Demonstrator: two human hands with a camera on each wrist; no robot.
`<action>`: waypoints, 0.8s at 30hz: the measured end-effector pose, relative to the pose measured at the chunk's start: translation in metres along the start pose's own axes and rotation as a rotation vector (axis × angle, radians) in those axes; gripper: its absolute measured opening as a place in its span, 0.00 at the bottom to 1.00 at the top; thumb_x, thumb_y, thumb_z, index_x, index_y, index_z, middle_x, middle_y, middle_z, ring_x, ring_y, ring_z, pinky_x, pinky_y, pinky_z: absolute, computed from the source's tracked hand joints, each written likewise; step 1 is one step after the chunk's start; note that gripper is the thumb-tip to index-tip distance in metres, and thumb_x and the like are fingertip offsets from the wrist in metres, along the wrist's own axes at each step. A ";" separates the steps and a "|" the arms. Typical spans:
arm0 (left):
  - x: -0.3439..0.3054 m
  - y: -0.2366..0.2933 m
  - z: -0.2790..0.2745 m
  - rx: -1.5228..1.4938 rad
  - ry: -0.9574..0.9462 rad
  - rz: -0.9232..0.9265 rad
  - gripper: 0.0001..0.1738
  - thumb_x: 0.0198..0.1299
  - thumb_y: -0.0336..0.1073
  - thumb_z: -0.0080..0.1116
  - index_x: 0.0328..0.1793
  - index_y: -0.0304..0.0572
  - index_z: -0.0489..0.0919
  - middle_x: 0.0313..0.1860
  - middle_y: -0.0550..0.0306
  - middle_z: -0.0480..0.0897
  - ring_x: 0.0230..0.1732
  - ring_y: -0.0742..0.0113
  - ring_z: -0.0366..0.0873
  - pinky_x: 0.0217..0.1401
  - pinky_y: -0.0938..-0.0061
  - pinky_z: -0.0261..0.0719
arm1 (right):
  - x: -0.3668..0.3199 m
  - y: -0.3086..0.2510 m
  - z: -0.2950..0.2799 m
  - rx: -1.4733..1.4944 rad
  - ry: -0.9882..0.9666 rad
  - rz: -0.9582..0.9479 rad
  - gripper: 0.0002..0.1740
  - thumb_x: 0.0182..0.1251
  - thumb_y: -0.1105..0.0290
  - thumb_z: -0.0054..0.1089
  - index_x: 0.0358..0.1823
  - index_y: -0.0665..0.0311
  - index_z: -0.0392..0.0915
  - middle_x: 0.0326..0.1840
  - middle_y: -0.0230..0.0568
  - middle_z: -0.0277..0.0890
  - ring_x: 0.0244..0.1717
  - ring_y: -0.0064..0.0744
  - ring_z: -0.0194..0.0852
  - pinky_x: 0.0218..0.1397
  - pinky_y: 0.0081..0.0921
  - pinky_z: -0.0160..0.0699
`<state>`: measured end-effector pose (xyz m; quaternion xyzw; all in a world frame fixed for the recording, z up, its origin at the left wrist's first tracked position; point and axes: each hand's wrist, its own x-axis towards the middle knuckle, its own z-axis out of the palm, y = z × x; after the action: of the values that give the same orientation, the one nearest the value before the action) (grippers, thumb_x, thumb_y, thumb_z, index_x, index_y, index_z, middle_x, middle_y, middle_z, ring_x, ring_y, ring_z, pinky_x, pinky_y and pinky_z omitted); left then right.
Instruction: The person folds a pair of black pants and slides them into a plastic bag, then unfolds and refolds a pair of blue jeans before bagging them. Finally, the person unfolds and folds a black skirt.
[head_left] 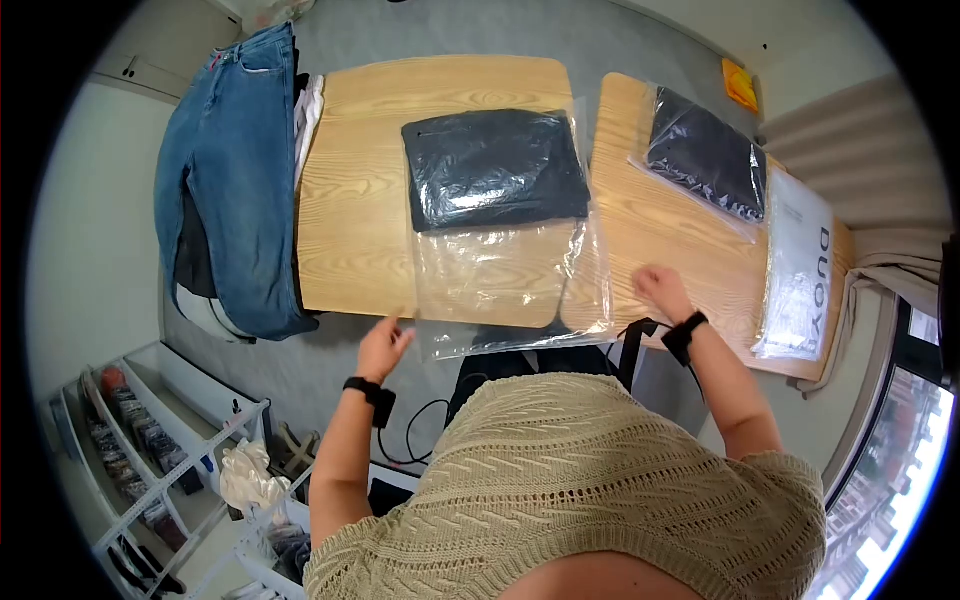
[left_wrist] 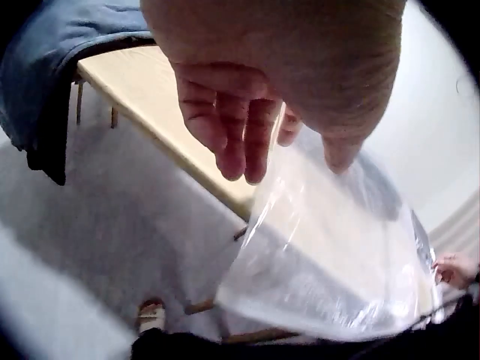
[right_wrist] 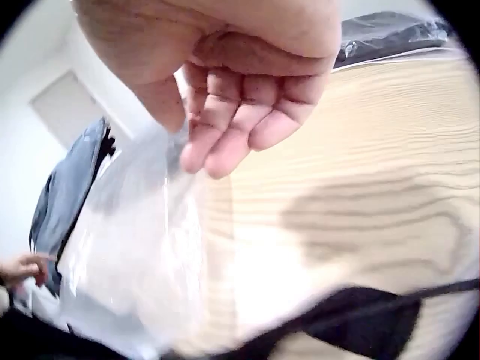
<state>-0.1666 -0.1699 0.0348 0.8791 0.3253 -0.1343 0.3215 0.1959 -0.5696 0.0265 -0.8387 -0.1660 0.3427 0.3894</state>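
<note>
A folded dark garment (head_left: 497, 170) lies inside a clear plastic bag (head_left: 490, 280), whose empty lower part hangs over the table's front edge. My left hand (head_left: 382, 350) is just left of the bag's lower corner, fingers loosely bent and holding nothing; in the left wrist view the hand (left_wrist: 277, 97) hovers by the bag (left_wrist: 322, 240). My right hand (head_left: 662, 290) hovers over the wood to the right of the bag, and the right wrist view shows that hand (right_wrist: 232, 97) with relaxed, bent fingers and nothing held, beside the bag's edge (right_wrist: 142, 232).
Jeans (head_left: 240, 160) drape over the table's left end. On the right table (head_left: 700, 260) lie another bagged dark garment (head_left: 705, 155) and a stack of printed plastic bags (head_left: 795, 265). A gap separates the two tabletops. Shelving (head_left: 165, 480) stands at lower left.
</note>
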 end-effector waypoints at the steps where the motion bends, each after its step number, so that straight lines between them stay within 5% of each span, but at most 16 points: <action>1: 0.017 -0.001 -0.002 -0.001 -0.007 0.001 0.29 0.59 0.47 0.62 0.66 0.51 0.72 0.33 0.56 0.82 0.31 0.62 0.79 0.37 0.68 0.78 | 0.014 -0.022 -0.003 -0.041 0.041 -0.027 0.15 0.63 0.61 0.58 0.34 0.69 0.80 0.24 0.39 0.79 0.26 0.23 0.75 0.33 0.25 0.73; 6: 0.107 0.019 -0.012 -0.567 0.213 0.037 0.26 0.62 0.40 0.59 0.64 0.35 0.71 0.41 0.52 0.82 0.43 0.67 0.79 0.46 0.73 0.75 | 0.100 -0.054 0.027 0.071 0.167 -0.082 0.26 0.58 0.58 0.65 0.51 0.71 0.75 0.43 0.49 0.80 0.43 0.33 0.77 0.48 0.25 0.74; 9: 0.162 0.011 -0.008 -0.743 0.122 -0.062 0.27 0.64 0.45 0.57 0.63 0.33 0.71 0.44 0.56 0.81 0.47 0.69 0.77 0.50 0.75 0.73 | 0.125 -0.078 0.046 0.009 0.224 0.015 0.40 0.54 0.58 0.71 0.60 0.78 0.64 0.51 0.55 0.75 0.48 0.38 0.76 0.52 0.25 0.74; 11: 0.185 0.021 -0.021 -1.010 -0.010 -0.188 0.28 0.64 0.50 0.55 0.59 0.33 0.74 0.42 0.62 0.79 0.42 0.75 0.74 0.46 0.80 0.70 | 0.123 -0.108 0.049 0.256 0.157 0.136 0.46 0.50 0.57 0.74 0.61 0.83 0.60 0.51 0.55 0.75 0.47 0.37 0.76 0.52 0.26 0.73; 14: 0.207 0.037 -0.033 -1.008 -0.068 -0.248 0.28 0.63 0.52 0.56 0.57 0.35 0.75 0.37 0.65 0.78 0.36 0.78 0.71 0.40 0.83 0.68 | 0.156 -0.068 0.056 0.530 -0.022 0.202 0.47 0.49 0.58 0.75 0.61 0.84 0.60 0.51 0.52 0.74 0.47 0.35 0.75 0.53 0.26 0.72; 18: 0.218 0.053 -0.046 -0.887 -0.205 -0.258 0.26 0.62 0.54 0.57 0.46 0.32 0.77 0.32 0.65 0.77 0.30 0.77 0.67 0.34 0.83 0.64 | 0.144 -0.092 0.044 0.353 -0.146 0.210 0.36 0.52 0.59 0.72 0.55 0.78 0.70 0.47 0.44 0.77 0.45 0.30 0.75 0.49 0.23 0.71; 19: 0.221 0.055 -0.048 -0.873 -0.215 -0.276 0.24 0.64 0.52 0.56 0.44 0.33 0.76 0.35 0.63 0.78 0.33 0.75 0.71 0.36 0.81 0.69 | 0.139 -0.098 0.044 0.422 -0.167 0.175 0.30 0.54 0.59 0.71 0.51 0.74 0.75 0.44 0.40 0.78 0.46 0.28 0.74 0.47 0.21 0.71; 24: 0.215 0.062 -0.049 -1.275 -0.280 -0.299 0.17 0.67 0.44 0.53 0.47 0.34 0.76 0.45 0.56 0.81 0.45 0.68 0.77 0.49 0.72 0.75 | 0.146 -0.077 0.044 0.503 -0.210 0.134 0.29 0.54 0.60 0.71 0.52 0.70 0.72 0.44 0.34 0.75 0.44 0.24 0.71 0.44 0.20 0.70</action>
<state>0.0372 -0.0693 0.0053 0.4368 0.4147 -0.0716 0.7951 0.2676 -0.4166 -0.0001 -0.6848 -0.0592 0.4831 0.5424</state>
